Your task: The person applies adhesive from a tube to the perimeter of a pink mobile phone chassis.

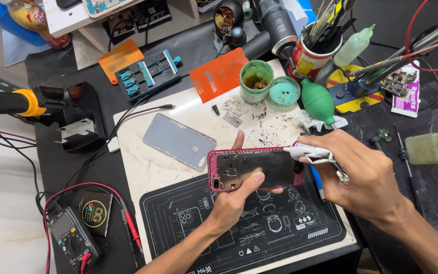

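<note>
both hands grip: left hand (234,195) phone frame (254,170), right hand (363,175) tube (307,151).

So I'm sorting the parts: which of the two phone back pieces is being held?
The pink-edged phone housing, gripped by the left hand above the mat. The grey back panel lies flat, untouched, farther left.

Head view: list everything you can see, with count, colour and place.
phone frame: 1, pink-edged, held mid-mat
glue tube: 1, white, at frame's right end
back panel: 1, grey, on white mat
green jars: 2, top of mat
blower bulb: 1, green, right of jars
multimeter: 1, dark, lower left
tool cup: 1, red, top
left hand: grips frame
right hand: holds tube
</note>
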